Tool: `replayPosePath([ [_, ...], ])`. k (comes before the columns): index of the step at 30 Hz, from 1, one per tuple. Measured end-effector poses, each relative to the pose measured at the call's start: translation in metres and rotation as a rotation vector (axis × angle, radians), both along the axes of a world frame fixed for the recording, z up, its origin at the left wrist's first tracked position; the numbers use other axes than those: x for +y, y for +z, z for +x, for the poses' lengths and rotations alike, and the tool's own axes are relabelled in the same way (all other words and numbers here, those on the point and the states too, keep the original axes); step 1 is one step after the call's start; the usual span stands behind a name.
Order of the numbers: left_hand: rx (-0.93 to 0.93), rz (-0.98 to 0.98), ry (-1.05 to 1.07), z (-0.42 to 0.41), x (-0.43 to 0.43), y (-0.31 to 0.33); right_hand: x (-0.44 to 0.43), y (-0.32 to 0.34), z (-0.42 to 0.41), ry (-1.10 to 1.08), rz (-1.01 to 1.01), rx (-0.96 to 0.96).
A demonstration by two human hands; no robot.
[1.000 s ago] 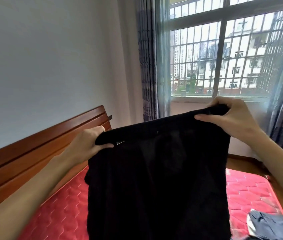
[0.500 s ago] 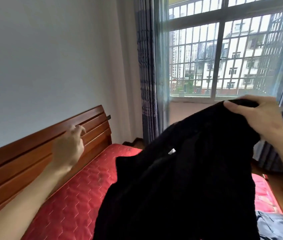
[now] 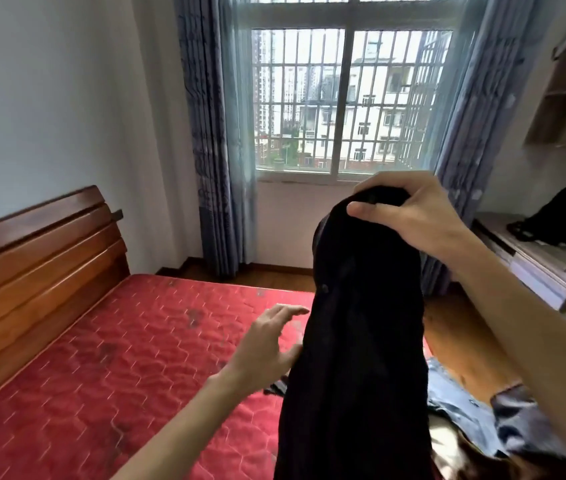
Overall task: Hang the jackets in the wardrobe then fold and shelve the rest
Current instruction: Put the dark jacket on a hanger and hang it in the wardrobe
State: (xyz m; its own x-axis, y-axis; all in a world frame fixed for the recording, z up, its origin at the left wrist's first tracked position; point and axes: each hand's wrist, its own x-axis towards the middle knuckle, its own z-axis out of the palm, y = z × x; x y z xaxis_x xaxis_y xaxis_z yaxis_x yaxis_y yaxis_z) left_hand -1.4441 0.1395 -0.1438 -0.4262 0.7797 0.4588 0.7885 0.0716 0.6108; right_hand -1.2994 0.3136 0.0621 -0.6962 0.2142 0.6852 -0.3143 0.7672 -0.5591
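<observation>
A black garment (image 3: 361, 341) is held bunched above the bed (image 3: 118, 358) — gripped by the right hand (image 3: 409, 213); the left hand (image 3: 267, 341), fingers spread, is just beside it.

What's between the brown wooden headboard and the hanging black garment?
Head view: the red quilted mattress, and the left hand, fingers spread, close beside the black garment.

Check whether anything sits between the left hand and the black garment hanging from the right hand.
Nothing visible does. The left hand, open, is right beside the black garment, gripped at its top by the right hand.
</observation>
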Motion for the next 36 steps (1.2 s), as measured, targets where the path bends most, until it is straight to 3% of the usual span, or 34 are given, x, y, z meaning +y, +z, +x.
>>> replayPosePath([
  [6, -0.363, -0.071, -0.506, 0.053, 0.044, -0.022, 0.018, 0.006, 0.052, -0.183, 0.002, 0.007],
  [8, -0.390, -0.092, -0.618, 0.068, 0.052, -0.036, 0.023, 0.004, 0.067, -0.260, 0.009, 0.023],
  [17, -0.159, -0.026, -0.362, 0.046, 0.102, -0.082, 0.030, 0.004, 0.131, -0.581, 0.120, 0.033],
  [26, -0.030, 0.115, -0.263, -0.030, 0.088, -0.041, 0.039, -0.030, 0.188, -0.727, 0.056, -0.109],
  [33, -0.107, -0.067, -0.332, -0.034, 0.048, -0.031, 0.046, -0.028, 0.177, -0.723, 0.028, -0.062],
  [36, -0.264, -0.148, -0.374, -0.029, 0.025, -0.033, 0.047, -0.027, 0.166, -0.689, 0.056, -0.038],
])
